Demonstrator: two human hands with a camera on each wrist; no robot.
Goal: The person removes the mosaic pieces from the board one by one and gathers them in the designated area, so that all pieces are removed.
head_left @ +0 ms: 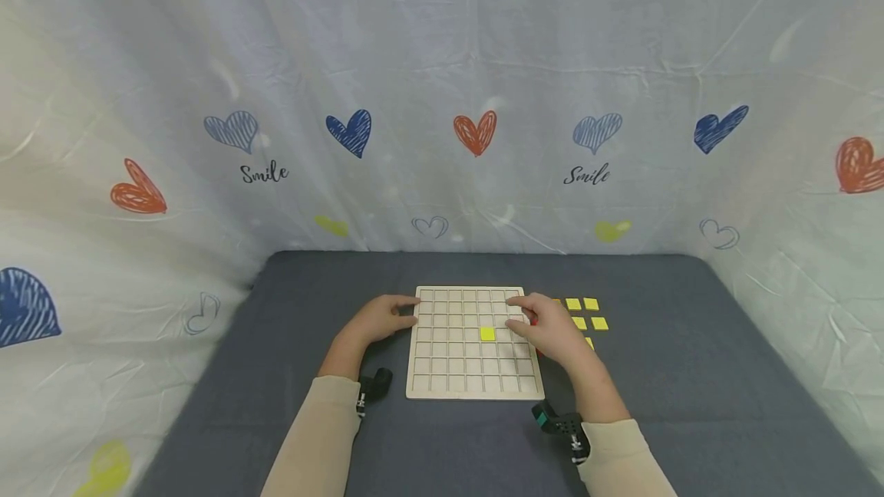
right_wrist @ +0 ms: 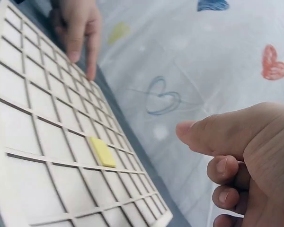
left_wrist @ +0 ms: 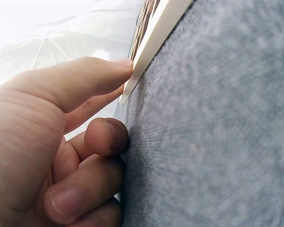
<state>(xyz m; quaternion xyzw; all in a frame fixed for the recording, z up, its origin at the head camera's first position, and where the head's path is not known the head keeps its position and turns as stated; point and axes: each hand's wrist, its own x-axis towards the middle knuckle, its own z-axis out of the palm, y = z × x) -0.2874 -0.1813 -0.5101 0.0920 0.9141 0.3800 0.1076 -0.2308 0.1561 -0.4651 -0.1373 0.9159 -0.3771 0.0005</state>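
A light wooden grid board (head_left: 476,398) lies on the dark cloth between both hands. One yellow square tile (head_left: 487,334) sits in a cell right of its middle, also visible in the right wrist view. With thumb and forefinger outstretched, my left hand (head_left: 376,322) touches the board's left edge; its other fingers bend loosely. Over the board's right side hovers my right hand (head_left: 552,328), thumb and forefinger extended and apart. Nothing shows in its grasp, though the thumb hides the forefinger in the right wrist view.
Several yellow tiles (head_left: 590,304) lie on the table right of the board, some hidden behind the right hand. Bits of red show there too, mostly covered. A pale curtain (head_left: 414,198) printed with hearts surrounds the grey table (head_left: 663,374) at the back and sides.
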